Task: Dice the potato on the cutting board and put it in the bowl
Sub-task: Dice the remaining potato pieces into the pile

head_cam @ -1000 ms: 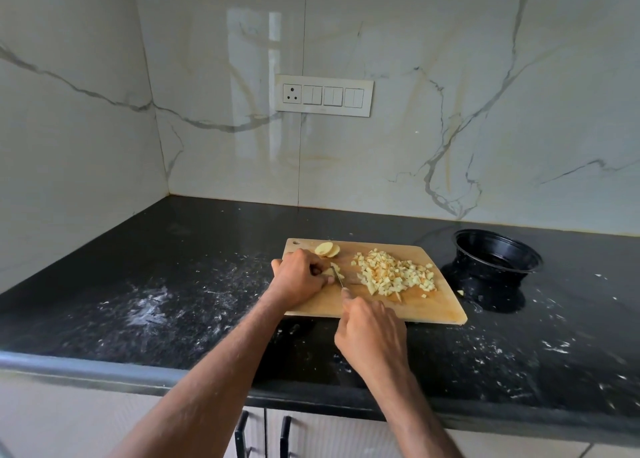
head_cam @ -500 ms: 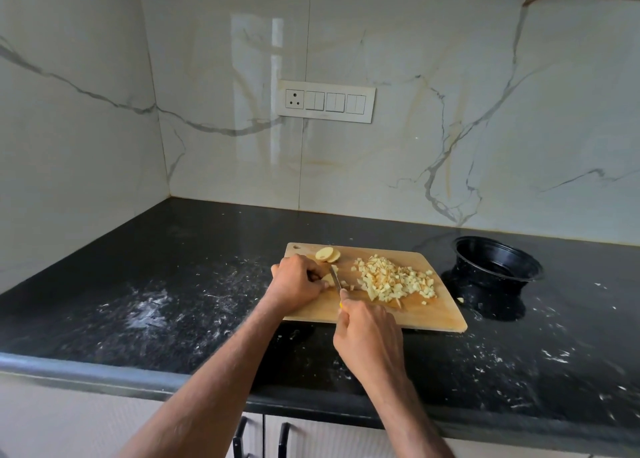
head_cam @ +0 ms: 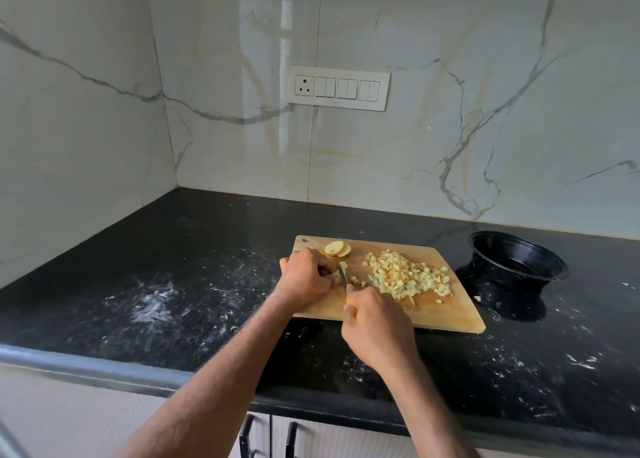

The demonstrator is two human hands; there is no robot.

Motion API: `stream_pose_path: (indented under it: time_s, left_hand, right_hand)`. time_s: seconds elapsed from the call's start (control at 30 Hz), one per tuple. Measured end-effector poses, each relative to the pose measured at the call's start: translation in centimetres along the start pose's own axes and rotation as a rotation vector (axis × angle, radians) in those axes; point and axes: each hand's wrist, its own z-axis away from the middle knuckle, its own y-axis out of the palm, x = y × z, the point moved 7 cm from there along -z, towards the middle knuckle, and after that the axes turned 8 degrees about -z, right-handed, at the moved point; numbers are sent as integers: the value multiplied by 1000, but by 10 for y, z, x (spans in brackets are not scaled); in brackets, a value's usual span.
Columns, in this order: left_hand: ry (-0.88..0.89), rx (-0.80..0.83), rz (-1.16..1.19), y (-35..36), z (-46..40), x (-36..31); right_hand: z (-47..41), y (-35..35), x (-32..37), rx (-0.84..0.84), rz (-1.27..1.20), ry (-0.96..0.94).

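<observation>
A wooden cutting board [head_cam: 450, 314] lies on the black counter. A heap of diced potato [head_cam: 405, 275] covers its right half, and two potato slices [head_cam: 337, 249] lie at its far left corner. My left hand [head_cam: 304, 277] curls over a small potato piece near the board's left side, which is mostly hidden under the fingers. My right hand [head_cam: 375, 326] grips a knife [head_cam: 343, 275] by its yellow handle, the blade down on the board right beside my left fingers. A few loose cubes [head_cam: 355, 280] lie next to the blade. The black bowl [head_cam: 517, 257] stands to the right of the board.
The black counter [head_cam: 207, 284] is dusted with white smears at left and right front. Marble walls close the corner at back and left. A switch plate [head_cam: 337, 88] sits on the back wall. Cabinet handles [head_cam: 268, 438] show below the counter edge.
The knife blade has shifted slightly along the piece under my left hand, and a few more cubes lie beside it. Both hands stay in nearly the same place.
</observation>
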Motion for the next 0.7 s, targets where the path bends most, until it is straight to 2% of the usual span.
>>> stream_pose_path:
  time_s: [0.27,0.4,0.53,0.7]
  left_hand:
    - [-16,-5,2,2,0,1]
    - [-18,16,-7,1,0,-1]
    - [-16,11,-2,-1,2,-3]
    - [-64,12,39,-6,4,2]
  right_hand:
    - [3,4,11,-54,122,-37]
    - [20,0,3,-27,183,-48]
    - [26,-15,-11,-82,61,19]
    - [13,-14,1,-131,-8,-18]
